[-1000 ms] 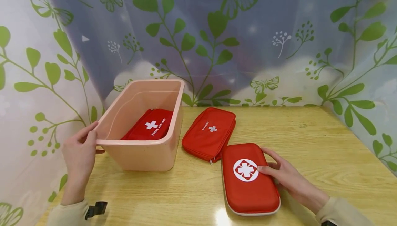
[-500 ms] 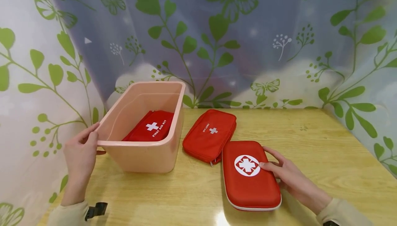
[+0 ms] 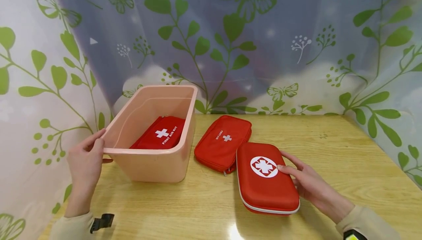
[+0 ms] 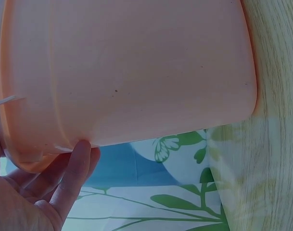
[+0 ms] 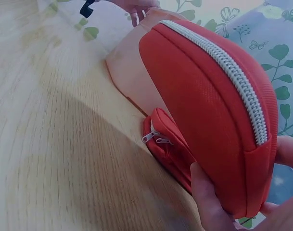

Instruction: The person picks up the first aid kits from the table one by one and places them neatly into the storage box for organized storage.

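My left hand (image 3: 86,159) grips the near left corner of a pink plastic bin (image 3: 148,166), thumb over the rim and fingers beneath it. Inside the bin lies a red first aid kit pouch (image 3: 161,133) with a white cross. My right hand (image 3: 311,185) holds a hard red first aid case (image 3: 267,192) by its right side, thumb on top near the round white emblem. The right wrist view shows the case's white zipper (image 5: 233,72) and the case tilted above the table. A flatter red first aid pouch (image 3: 222,143) lies between bin and case, partly overlapped by the case.
The wooden table (image 3: 197,210) reaches back to a hanging cloth (image 3: 280,31) printed with leaves and butterflies. More of this cloth covers the left and right sides. Zipper pulls (image 5: 153,137) hang from the flat pouch's near end.
The right hand has raised the red case off the table, its near end lifting and shifting slightly away from me. The left hand keeps its hold on the bin.
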A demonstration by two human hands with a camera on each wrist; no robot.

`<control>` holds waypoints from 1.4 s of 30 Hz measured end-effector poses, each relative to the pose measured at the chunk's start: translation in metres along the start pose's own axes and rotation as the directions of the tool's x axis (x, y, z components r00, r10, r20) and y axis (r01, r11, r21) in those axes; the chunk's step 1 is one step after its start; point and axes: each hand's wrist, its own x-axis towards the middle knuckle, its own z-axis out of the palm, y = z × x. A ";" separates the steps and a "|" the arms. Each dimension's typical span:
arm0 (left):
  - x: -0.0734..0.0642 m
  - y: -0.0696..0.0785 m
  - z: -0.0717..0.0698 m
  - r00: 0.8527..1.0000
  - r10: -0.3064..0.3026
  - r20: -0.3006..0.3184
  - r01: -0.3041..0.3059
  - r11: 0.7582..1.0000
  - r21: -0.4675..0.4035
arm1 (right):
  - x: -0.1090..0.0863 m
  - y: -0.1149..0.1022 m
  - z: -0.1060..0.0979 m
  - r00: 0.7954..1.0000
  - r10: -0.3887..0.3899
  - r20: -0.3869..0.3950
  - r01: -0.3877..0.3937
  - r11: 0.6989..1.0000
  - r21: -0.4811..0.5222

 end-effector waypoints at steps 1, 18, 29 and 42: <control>0.000 0.000 0.000 1.000 -0.001 0.000 0.001 1.000 0.000 | 0.000 0.000 0.000 1.000 0.002 0.000 -0.002 1.000 0.001; 0.000 -0.001 0.000 1.000 -0.008 -0.004 0.008 1.000 -0.004 | 0.002 -0.015 0.006 0.999 -0.035 -0.015 0.035 0.999 -0.019; -0.001 0.001 0.001 1.000 -0.010 -0.005 0.010 1.000 0.006 | 0.001 -0.028 0.009 0.997 -0.079 -0.019 0.079 0.996 -0.029; -0.001 -0.001 0.002 1.000 -0.006 -0.015 0.006 1.000 -0.002 | 0.000 -0.041 0.015 0.989 -0.148 -0.015 0.147 0.988 -0.047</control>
